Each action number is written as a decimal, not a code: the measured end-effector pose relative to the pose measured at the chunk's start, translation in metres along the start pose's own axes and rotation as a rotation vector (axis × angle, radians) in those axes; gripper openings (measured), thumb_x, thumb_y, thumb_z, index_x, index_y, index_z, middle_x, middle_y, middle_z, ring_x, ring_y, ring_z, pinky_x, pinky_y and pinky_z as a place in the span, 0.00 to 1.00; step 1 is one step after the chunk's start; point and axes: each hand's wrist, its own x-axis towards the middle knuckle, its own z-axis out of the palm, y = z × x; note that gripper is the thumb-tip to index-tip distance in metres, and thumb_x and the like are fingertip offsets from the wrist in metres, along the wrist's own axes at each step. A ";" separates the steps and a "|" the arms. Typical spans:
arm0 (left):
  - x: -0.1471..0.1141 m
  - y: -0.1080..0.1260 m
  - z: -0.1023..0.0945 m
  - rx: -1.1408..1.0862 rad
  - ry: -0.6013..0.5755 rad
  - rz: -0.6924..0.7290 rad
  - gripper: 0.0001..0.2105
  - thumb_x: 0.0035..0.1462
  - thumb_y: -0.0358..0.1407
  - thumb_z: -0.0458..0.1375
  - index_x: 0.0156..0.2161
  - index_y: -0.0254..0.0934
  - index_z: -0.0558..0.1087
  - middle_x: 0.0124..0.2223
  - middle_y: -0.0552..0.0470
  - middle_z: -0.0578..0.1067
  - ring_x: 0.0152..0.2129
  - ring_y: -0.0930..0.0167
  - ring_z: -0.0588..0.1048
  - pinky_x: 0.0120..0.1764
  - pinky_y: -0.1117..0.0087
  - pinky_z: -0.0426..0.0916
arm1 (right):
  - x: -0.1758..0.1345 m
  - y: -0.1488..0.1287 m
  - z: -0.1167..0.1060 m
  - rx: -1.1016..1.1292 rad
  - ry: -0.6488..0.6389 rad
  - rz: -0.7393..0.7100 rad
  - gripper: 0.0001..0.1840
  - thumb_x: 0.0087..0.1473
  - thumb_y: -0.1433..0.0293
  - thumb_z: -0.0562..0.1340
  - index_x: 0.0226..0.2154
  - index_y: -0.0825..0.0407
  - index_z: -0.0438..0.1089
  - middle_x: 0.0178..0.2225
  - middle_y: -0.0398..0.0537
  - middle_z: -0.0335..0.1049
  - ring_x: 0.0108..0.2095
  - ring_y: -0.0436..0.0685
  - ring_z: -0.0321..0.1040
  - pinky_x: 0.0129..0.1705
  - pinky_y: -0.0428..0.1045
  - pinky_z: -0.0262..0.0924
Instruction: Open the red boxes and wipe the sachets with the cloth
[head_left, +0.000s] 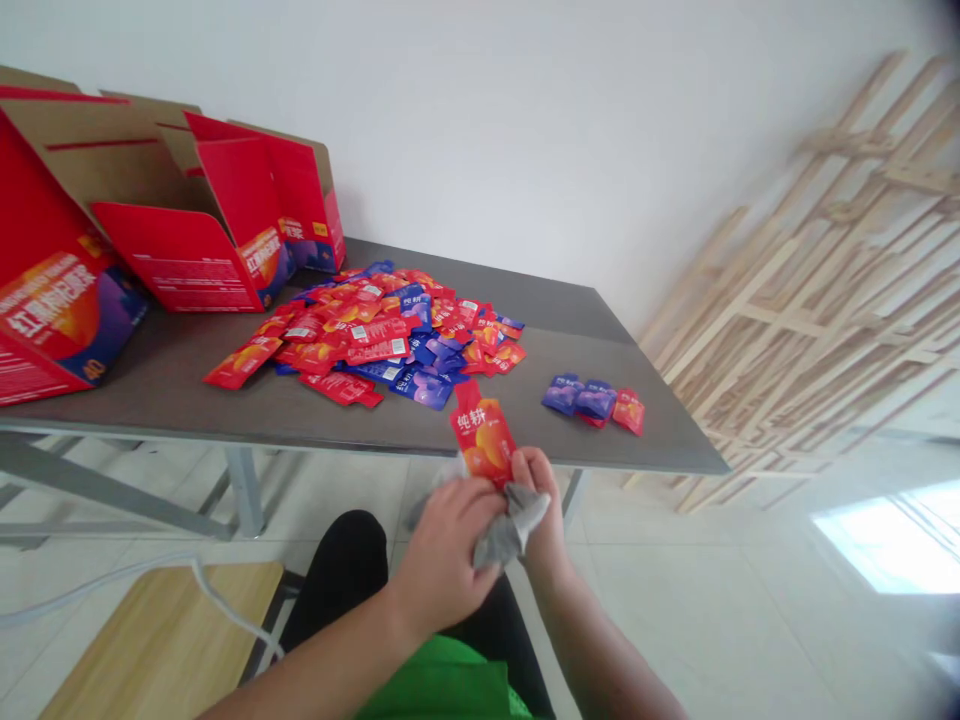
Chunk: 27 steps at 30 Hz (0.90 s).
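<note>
Just off the table's front edge, both hands meet around a red spouted drink pouch (486, 437) with orange fruit on its front. My left hand (444, 560) is closed on a crumpled grey cloth (504, 530), its fingers at the pouch's lower end. Thumb and fingers of my right hand (546, 515) grip the pouch's lower right corner, with the cloth bunched against the palm. Behind them spreads a heap of red and blue pouches (375, 335). To the right, a short row of blue and red pouches (596, 400) lies on the table.
Open red cartons (187, 255) stand on the left of the grey table (555, 310), against a white wall. Wooden slat frames (817, 270) lean at the right. Below left are a wooden stool (172, 630) and a white cable (225, 605).
</note>
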 end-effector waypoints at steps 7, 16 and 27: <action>-0.019 -0.008 0.004 -0.559 0.190 -0.569 0.13 0.55 0.34 0.57 0.46 0.39 0.70 0.42 0.49 0.78 0.42 0.62 0.77 0.48 0.59 0.70 | -0.003 -0.012 -0.002 0.207 0.021 0.049 0.18 0.55 0.52 0.62 0.27 0.48 0.63 0.25 0.38 0.60 0.26 0.50 0.53 0.27 0.45 0.52; 0.016 0.010 -0.025 -0.852 0.383 -0.527 0.23 0.59 0.50 0.57 0.52 0.35 0.73 0.50 0.45 0.79 0.52 0.59 0.74 0.58 0.59 0.64 | -0.034 -0.004 0.013 -0.008 -0.082 0.105 0.17 0.55 0.55 0.61 0.24 0.49 0.63 0.22 0.38 0.62 0.24 0.50 0.55 0.27 0.45 0.53; -0.026 0.016 0.009 -0.602 -0.183 -0.395 0.18 0.56 0.35 0.60 0.53 0.41 0.74 0.53 0.45 0.78 0.48 0.61 0.77 0.55 0.61 0.68 | 0.057 0.015 -0.062 -0.681 0.377 -0.097 0.21 0.61 0.53 0.49 0.27 0.49 0.64 0.21 0.41 0.65 0.22 0.53 0.62 0.26 0.47 0.55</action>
